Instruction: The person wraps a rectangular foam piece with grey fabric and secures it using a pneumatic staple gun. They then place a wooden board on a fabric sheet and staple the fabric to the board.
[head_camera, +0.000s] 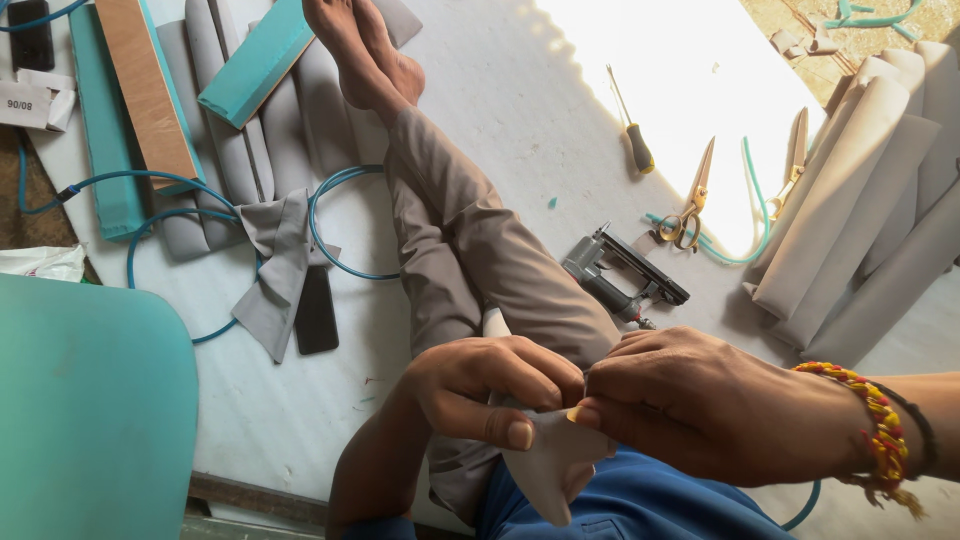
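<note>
Both hands pinch one small piece of pale grey fabric (545, 455) over the lap: the left hand (490, 390) has its grip closed on the piece, thumb pressed flat on top, and the right hand (700, 400), with a beaded bracelet (875, 430) at the wrist, clamps the same piece just beside it with thumb and fingertips. The piece hangs to a point above the blue cloth (650, 505) at the near edge of the view. Judging by this, the small piece looks unfinished, held and shaped by hand, not yet fixed to anything.

Beyond the bent leg, on the white floor sheet (520, 120), a pneumatic stapler (620, 275) lies untouched, with gold scissors (690, 205) and a screwdriver (632, 125) farther out in the sunlit patch. Rolled grey fabric pieces (870, 210) are stacked toward the right edge. Toward the far left corner lie teal foam strips (255, 60), a wooden board (150, 90) and a blue air hose (180, 215); a dark phone (316, 315) rests by a loose grey scrap (275, 265). Much material appears still unworked.
</note>
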